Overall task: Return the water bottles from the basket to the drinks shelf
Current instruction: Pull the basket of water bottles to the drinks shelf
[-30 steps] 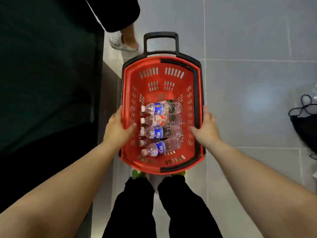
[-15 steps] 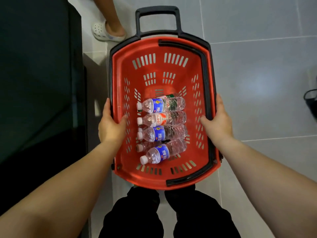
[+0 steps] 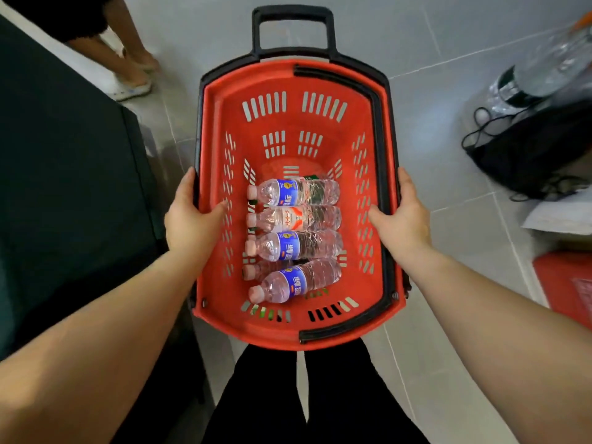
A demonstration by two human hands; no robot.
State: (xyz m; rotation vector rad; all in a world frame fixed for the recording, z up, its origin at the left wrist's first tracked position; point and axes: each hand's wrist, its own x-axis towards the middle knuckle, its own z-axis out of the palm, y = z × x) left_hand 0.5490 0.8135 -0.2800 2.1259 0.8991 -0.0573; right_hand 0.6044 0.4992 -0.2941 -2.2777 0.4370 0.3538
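Nearby, black bag [image 3: 538, 149] lies right of basket [image 3: 288, 331]

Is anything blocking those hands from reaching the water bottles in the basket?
Nothing visible does. The clear plastic water bottles lie uncovered in the open-topped red plastic basket, whose sides the left hand and right hand grip. The drinks shelf is out of view, so that path cannot be judged.
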